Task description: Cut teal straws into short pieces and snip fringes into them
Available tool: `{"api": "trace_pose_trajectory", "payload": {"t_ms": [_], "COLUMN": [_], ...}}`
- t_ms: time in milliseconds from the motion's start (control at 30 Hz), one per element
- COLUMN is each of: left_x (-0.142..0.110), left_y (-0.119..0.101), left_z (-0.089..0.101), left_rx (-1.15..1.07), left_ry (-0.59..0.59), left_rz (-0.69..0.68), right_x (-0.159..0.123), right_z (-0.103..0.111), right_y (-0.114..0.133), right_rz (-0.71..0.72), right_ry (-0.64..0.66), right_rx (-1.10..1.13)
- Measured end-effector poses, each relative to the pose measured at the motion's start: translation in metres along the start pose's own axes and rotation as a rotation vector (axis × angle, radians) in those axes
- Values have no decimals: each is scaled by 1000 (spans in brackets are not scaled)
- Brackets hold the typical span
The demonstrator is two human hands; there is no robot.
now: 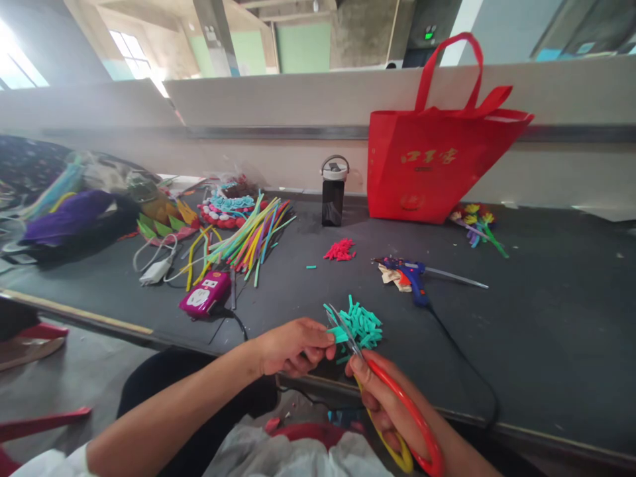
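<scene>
Between thumb and fingers, my left hand [301,348] pinches a short bundle of teal strips [338,334]. My right hand [377,391] grips scissors [400,397] with one red and one yellow handle loop. Their blades are parted around the strips, just past my left fingertips. Beneath and beyond the blades lies a pile of short teal cut pieces [365,324]. Farther back on the dark table is a smaller heap of pinkish-red pieces [340,250], with a lone teal piece [311,267] to its left.
A blue glue gun [415,278] with a trailing cord lies to the right. Behind stand a red bag [422,172] and a dark bottle [332,202]. On the left are long coloured strips [258,235], a magenta box [206,294] and a white adapter [156,271].
</scene>
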State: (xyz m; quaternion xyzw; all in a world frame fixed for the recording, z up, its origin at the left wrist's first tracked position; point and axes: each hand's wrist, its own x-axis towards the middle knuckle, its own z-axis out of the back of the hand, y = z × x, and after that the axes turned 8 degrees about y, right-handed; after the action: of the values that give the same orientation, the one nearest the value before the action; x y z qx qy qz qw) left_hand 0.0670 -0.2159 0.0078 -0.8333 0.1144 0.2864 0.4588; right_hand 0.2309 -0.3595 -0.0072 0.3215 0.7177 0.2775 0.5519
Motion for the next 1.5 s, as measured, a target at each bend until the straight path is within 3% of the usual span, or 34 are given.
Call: {"api": "trace_pose_trajectory", "payload": {"t_ms": [567, 733, 967, 1100, 1233, 1367, 1500], "left_x": [4, 5, -1, -3, -1, 4, 7], "left_y": [-6, -4, -3, 0, 7, 10, 8], "left_z": [-7, -4, 0, -11, -34, -52, -57], "left_rx": [54, 20, -105, -175, -88, 2, -74], "left_ry": [13, 10, -39, 30, 63, 77, 148], "left_rz": [35, 30, -38, 15, 67, 82, 89], "right_x": [-4, 1, -1, -4, -3, -4, -6], "right_z": [6, 7, 7, 7, 9, 8, 8], "right_y": [7, 3, 3, 6, 7, 7, 9], "right_rz": [41, 9, 95, 187, 330, 350, 395], "right_ry": [72, 16, 62, 13, -71, -78, -84], "right_rx": [59, 83, 152, 179, 109, -31, -116]}}
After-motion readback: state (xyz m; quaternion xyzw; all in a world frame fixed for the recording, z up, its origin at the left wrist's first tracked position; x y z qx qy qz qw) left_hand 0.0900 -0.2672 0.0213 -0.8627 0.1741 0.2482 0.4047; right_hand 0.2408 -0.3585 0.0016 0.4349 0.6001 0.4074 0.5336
